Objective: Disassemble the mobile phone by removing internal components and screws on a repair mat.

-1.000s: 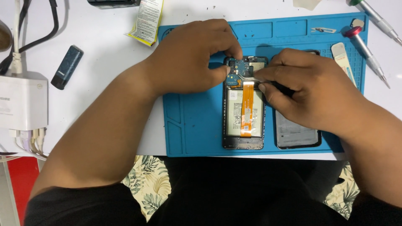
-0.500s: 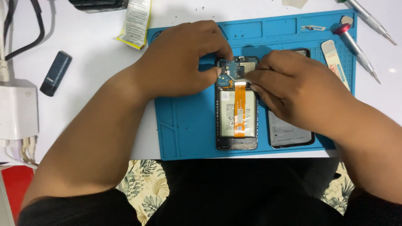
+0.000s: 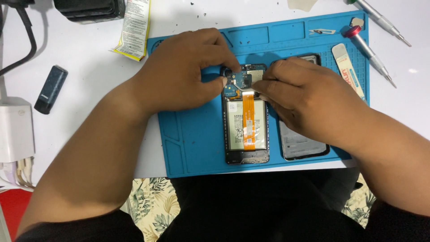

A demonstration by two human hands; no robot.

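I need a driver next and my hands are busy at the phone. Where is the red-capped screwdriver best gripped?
Grip the red-capped screwdriver by its silver shaft just below the cap, coming from above right. It lies flat and slanted across the blue mat's edge, with white table free on that side.

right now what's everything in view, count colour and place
repair mat: one, blue, on the white table
opened phone: one, black frame, orange ribbon cable down its middle, mat centre
back cover: one, dark, on the mat right of the phone
screwdrivers: two, silver, one red-capped, top right
pry tool: one, white, mat's right edge
small dark block: one, left on the table
white box: one, far left edge
yellow-edged packet: one, top, left of the mat
left hand: fingertips at the phone's top end
right hand: fingertips at the phone's top end, over the back cover
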